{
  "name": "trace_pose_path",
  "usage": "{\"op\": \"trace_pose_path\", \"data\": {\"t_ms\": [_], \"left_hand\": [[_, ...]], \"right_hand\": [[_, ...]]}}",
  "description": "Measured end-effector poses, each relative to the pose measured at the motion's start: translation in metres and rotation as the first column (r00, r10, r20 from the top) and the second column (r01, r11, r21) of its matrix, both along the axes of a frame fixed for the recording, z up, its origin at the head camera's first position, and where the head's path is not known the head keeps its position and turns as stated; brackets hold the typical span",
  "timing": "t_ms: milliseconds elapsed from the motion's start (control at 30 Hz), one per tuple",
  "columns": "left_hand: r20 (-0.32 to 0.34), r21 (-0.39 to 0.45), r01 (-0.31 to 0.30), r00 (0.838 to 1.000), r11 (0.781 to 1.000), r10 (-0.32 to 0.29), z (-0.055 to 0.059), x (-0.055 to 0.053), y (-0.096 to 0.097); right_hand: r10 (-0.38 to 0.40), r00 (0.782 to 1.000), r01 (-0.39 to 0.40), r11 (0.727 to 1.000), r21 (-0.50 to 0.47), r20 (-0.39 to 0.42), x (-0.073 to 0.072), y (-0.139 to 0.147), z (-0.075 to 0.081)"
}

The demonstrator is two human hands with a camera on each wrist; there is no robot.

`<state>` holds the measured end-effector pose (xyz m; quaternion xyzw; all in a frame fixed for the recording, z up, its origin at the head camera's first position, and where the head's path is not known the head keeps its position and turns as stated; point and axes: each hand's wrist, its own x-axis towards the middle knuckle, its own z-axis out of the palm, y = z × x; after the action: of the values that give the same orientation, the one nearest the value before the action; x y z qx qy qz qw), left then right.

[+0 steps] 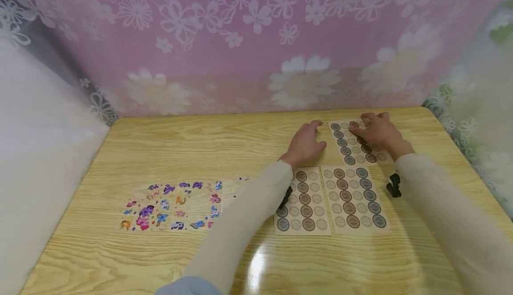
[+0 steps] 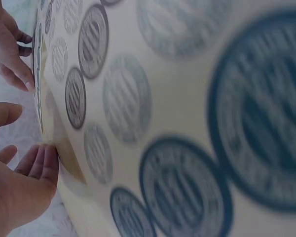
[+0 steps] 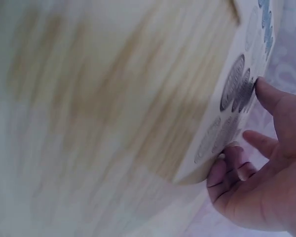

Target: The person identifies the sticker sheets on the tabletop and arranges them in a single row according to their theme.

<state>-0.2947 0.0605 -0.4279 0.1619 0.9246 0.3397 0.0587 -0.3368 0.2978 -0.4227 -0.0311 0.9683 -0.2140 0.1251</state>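
Observation:
A cream sheet of round stickers (image 1: 345,143), in brown, grey and blue-grey, lies flat at the back right of the table. My right hand (image 1: 380,131) rests on its right side, thumb on the printed face and the other fingers by the edge, as the right wrist view shows. To the left of that sheet, my left hand (image 1: 305,147) has its fingertips down at the table, thumb spread away. In the left wrist view both hands appear beyond a closer, blurred sticker sheet (image 2: 177,89).
Two similar sticker sheets lie side by side in front, a left one (image 1: 295,217) partly under the left forearm and a right one (image 1: 354,199). Clear sheets with colourful cartoon stickers (image 1: 162,217) lie on the left of the wooden table (image 1: 132,264). A pink flowered curtain (image 1: 240,41) hangs behind.

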Motion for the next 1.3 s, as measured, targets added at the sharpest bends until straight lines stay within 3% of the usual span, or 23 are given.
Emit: {"op": "trace_pose_path", "data": {"t_ms": [233,400,533,733,1133,1300], "left_hand": [[-0.036,-0.082,-0.055,0.998,0.995,0.052,0.0,-0.002,-0.009],[-0.065,-0.123,-0.038,0.997,0.992,0.03,-0.002,-0.005,-0.009],[-0.075,-0.106,-0.024,0.997,0.994,0.016,-0.005,-0.01,-0.005],[-0.058,-0.1,-0.009,0.998,0.995,0.004,-0.006,-0.019,0.005],[-0.007,-0.248,-0.057,0.998,0.967,0.057,-0.006,-0.034,0.015],[-0.003,-0.207,-0.092,0.996,0.974,0.093,-0.007,-0.036,0.016]], "right_hand": [[-0.002,0.999,0.001,1.0,0.016,0.043,0.003,-0.021,0.002],[0.002,1.0,-0.003,0.999,-0.051,-0.018,0.005,-0.012,-0.002],[0.043,0.998,-0.048,0.994,-0.095,-0.055,0.008,0.003,-0.002],[0.089,0.996,-0.089,0.99,-0.108,0.001,0.006,0.007,-0.001],[0.047,0.999,-0.045,0.99,-0.133,0.009,0.002,0.004,-0.004],[0.032,0.999,-0.032,0.986,-0.161,-0.001,0.001,0.002,-0.004]]}}
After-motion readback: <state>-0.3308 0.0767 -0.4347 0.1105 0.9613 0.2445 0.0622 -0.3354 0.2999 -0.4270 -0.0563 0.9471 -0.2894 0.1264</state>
